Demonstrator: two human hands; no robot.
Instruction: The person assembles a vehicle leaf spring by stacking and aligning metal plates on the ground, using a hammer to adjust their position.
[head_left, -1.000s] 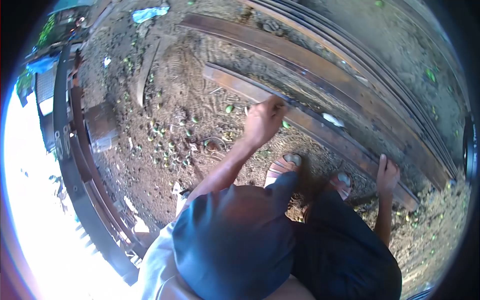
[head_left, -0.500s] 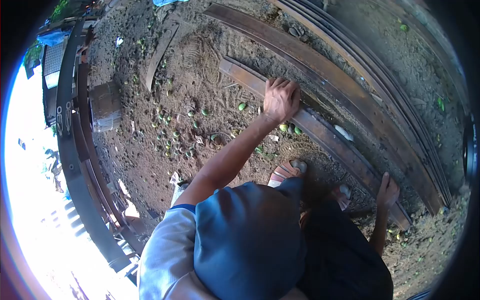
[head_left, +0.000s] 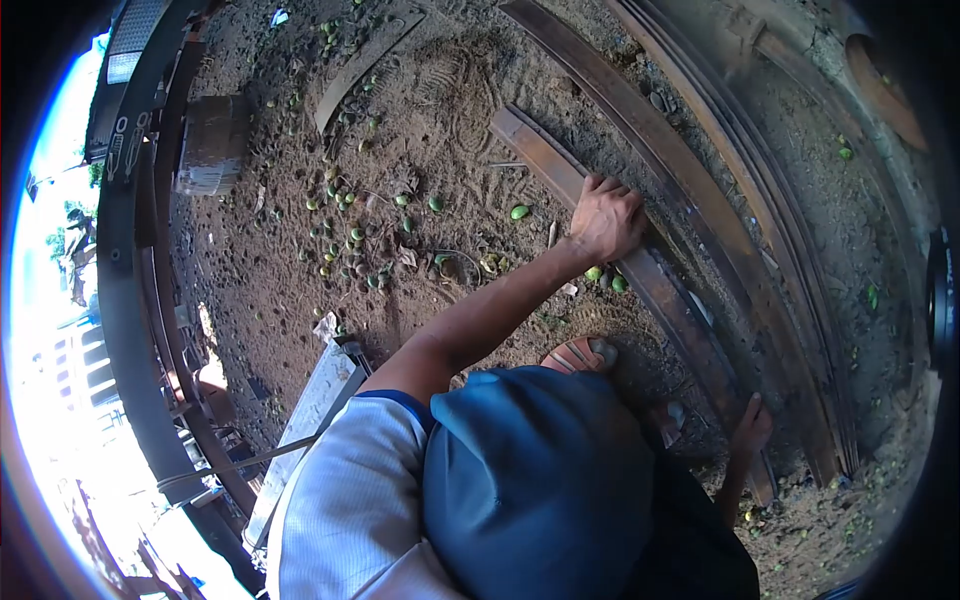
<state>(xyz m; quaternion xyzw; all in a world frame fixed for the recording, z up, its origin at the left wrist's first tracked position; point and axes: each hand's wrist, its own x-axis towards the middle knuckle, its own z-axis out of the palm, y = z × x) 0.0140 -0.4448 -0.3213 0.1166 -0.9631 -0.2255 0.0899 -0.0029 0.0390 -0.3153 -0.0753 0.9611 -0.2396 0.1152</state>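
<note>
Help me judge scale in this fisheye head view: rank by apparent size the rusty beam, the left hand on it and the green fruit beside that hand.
1. rusty beam, largest.
2. left hand.
3. green fruit, smallest.
All sit at ground level, so the order holds.

1. An outdoor metalwork or scrap yard is indicated. Bare sandy soil (head_left: 440,130) is seen on every side, and shoe prints (head_left: 462,72) are pressed into it beyond the fingers (head_left: 612,188) of the left hand (head_left: 605,218).
2. Long rusted steel bars (head_left: 700,190) are laid side by side on the ground just past the fingertips. A shorter bar (head_left: 545,150) is gripped under them.
3. Small green fallen fruits (head_left: 350,240) are scattered over the dirt to the left of the fingers.
4. A dark curved metal frame (head_left: 125,260) and a rusty metal box (head_left: 210,145) are noted far left of the fingers, with glaring daylight behind.
</note>
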